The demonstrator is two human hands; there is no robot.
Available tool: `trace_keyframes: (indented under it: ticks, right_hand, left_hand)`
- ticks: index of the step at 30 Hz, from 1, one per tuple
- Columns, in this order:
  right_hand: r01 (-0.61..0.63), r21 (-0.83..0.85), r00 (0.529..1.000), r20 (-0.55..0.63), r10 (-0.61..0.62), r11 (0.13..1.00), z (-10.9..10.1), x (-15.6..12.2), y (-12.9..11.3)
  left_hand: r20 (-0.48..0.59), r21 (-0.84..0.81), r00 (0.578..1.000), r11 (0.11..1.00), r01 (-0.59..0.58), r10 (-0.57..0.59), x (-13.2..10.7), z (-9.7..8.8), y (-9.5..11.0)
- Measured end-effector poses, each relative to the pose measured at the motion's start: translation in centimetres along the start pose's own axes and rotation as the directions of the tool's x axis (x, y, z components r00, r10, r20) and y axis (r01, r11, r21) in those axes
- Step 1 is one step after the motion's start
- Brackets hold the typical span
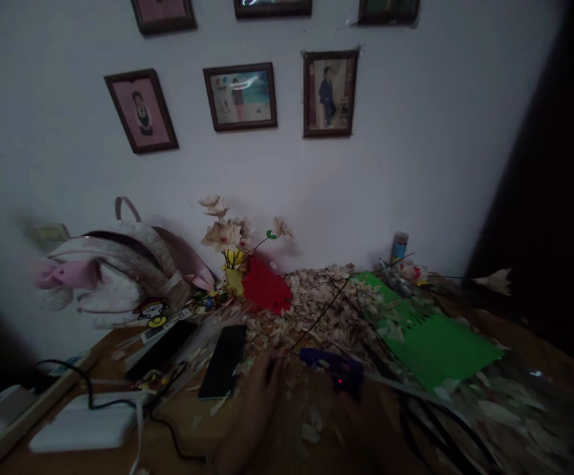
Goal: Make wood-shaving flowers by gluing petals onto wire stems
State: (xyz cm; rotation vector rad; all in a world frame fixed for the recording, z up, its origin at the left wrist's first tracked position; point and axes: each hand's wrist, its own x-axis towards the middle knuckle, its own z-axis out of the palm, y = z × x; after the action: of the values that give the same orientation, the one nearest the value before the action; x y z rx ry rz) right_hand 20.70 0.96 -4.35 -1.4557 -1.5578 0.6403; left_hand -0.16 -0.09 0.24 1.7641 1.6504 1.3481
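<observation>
My left hand (pixel 263 381) is closed in a pinch on a thin dark stem (pixel 322 309), which slants up and to the right over a heap of pale shavings (pixel 324 290). My right hand (pixel 369 412), dim and partly lost in shadow, grips a blue glue gun (pixel 327 361) with a small red light glowing on it. The gun's nozzle points left, close to the stem's lower end and my left fingertips. Whether it touches the stem, I cannot tell.
Green card sheets (pixel 445 353) lie to the right, a red piece (pixel 267 287) near the wall. Pale handmade flowers (pixel 225 232) stand in a yellow vase (pixel 234 282). A black phone (pixel 223 361), a white power bank (pixel 86 422) with cables and a backpack (pixel 119 270) occupy the left.
</observation>
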Motion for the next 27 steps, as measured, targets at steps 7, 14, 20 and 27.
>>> trace_keyframes:
  ticks: [7, 14, 20, 27]
  right_hand:
    - [-0.014, -0.023, 1.000, -0.019, 0.014, 1.000, 0.47, 0.05, 0.30]
    - [-0.023, -0.019, 1.000, 0.010, 0.024, 1.000, 0.66, 0.13, 0.46]
    - [-0.023, -0.023, 1.000, 0.019, 0.024, 0.999, 0.62, 0.26, 0.43]
    - [-0.006, -0.010, 1.000, 0.006, 0.006, 1.000, 0.27, 0.22, -0.08]
  left_hand:
    - [-0.004, 0.027, 1.000, 1.000, 0.016, -0.016, -0.11, 0.01, -0.40]
    - [0.023, 0.002, 0.999, 0.999, 0.033, -0.033, -0.04, -0.04, -0.05]
    - [0.017, -0.019, 0.999, 0.999, 0.040, -0.039, -0.16, -0.06, -0.01]
    - [0.018, -0.008, 0.998, 0.998, 0.057, -0.057, -0.07, -0.10, 0.31]
